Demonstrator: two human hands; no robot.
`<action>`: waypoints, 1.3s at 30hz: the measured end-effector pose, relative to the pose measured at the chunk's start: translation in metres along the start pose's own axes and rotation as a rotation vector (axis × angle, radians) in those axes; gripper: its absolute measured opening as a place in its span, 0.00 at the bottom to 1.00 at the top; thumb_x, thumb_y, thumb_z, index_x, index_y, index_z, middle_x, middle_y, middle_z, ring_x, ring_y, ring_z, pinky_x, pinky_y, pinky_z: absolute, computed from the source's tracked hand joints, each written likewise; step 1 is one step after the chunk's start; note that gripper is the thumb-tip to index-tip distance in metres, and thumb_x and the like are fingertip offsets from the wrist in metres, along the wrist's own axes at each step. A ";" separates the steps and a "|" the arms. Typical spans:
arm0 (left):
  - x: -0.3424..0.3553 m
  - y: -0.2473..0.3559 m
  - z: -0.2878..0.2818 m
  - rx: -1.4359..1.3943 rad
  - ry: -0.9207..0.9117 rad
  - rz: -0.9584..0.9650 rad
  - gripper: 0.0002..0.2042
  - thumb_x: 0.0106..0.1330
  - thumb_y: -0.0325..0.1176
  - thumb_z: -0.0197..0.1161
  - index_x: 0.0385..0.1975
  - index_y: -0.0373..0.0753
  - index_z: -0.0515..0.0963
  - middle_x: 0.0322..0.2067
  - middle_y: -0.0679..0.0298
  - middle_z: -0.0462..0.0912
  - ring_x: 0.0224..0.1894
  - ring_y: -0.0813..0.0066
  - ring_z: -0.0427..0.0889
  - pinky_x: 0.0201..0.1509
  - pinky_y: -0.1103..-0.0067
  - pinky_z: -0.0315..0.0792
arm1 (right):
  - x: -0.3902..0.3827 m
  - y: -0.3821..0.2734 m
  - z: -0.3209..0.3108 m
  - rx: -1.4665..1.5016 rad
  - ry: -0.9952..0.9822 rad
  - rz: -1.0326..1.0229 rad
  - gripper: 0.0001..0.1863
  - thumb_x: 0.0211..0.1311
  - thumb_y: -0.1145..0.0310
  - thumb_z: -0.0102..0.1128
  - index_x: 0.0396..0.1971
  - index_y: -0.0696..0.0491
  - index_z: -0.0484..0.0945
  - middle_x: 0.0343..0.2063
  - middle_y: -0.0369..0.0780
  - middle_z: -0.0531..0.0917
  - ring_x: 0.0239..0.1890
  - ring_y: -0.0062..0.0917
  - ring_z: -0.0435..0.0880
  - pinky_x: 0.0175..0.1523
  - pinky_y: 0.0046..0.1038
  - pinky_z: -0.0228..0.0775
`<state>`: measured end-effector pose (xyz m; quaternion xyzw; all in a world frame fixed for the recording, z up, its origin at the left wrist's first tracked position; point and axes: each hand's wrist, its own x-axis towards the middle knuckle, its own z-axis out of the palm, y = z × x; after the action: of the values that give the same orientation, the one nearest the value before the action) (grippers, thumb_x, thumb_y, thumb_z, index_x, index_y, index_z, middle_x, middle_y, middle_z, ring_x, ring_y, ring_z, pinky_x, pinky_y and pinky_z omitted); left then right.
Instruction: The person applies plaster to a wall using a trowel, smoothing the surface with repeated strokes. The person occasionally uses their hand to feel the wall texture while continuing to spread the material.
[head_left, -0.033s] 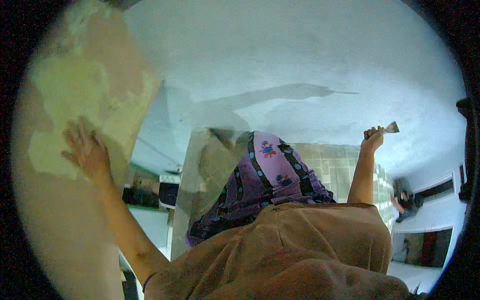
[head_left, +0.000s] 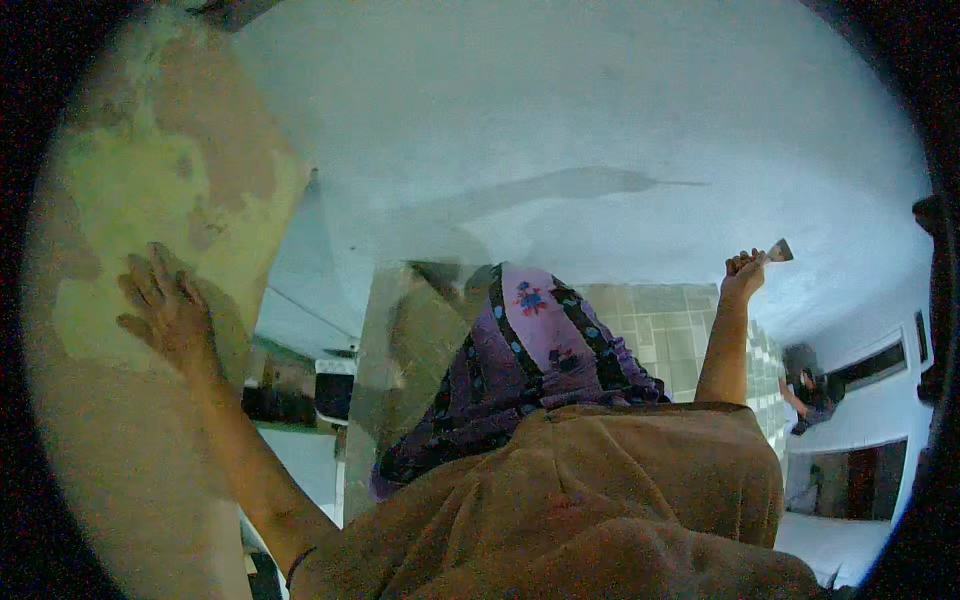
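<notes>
My left hand [head_left: 168, 310] lies with fingers spread against a wall [head_left: 120, 250] of patchy yellow and tan, where the coating looks uneven and partly stripped. Out to the right, my right hand [head_left: 742, 274] is closed round the handle of a putty knife [head_left: 780, 252]. Its flat, flared blade points up and to the right, in front of a pale bluish wall [head_left: 560, 90]. Whether the blade touches that wall, I cannot tell. The fingers hide most of the handle.
My arm's shadow [head_left: 560, 185] falls across the pale wall. Greenish square tiles [head_left: 680, 330] show behind my purple patterned skirt [head_left: 540, 340]. Another person [head_left: 815, 400] is at the far right, near dark openings in the wall. A dark, boxy object [head_left: 334, 392] stands at the left.
Hardly anything differs. The view has shifted slightly, and my left hand sits a touch further left in it. The putty knife is still in my right hand.
</notes>
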<state>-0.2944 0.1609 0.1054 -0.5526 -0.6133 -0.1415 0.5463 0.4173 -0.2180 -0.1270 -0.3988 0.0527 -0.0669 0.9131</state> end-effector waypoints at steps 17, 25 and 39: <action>0.050 0.023 0.008 0.081 0.031 0.029 0.30 0.75 0.47 0.52 0.76 0.61 0.53 0.77 0.69 0.51 0.76 0.61 0.56 0.72 0.48 0.57 | 0.035 0.043 -0.004 0.141 -0.113 0.446 0.15 0.76 0.56 0.48 0.42 0.54 0.72 0.14 0.28 0.60 0.14 0.16 0.54 0.19 0.23 0.44; 0.037 0.018 0.046 -0.106 0.238 0.033 0.31 0.75 0.46 0.53 0.76 0.63 0.53 0.77 0.72 0.52 0.76 0.65 0.56 0.71 0.49 0.60 | -0.037 0.021 -0.003 -0.070 -0.258 0.523 0.20 0.76 0.51 0.50 0.48 0.54 0.73 0.15 0.28 0.62 0.13 0.13 0.56 0.19 0.21 0.46; 0.036 0.038 0.056 -0.228 0.343 0.037 0.31 0.74 0.43 0.54 0.76 0.58 0.54 0.77 0.71 0.51 0.78 0.67 0.53 0.75 0.56 0.56 | -0.127 -0.022 0.041 -0.271 -0.496 0.207 0.27 0.74 0.46 0.53 0.50 0.59 0.73 0.12 0.27 0.59 0.10 0.13 0.53 0.17 0.22 0.43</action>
<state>-0.2842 0.2364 0.0981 -0.5899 -0.4811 -0.2920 0.5790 0.2960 -0.1823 -0.0777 -0.5135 -0.1233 0.1336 0.8386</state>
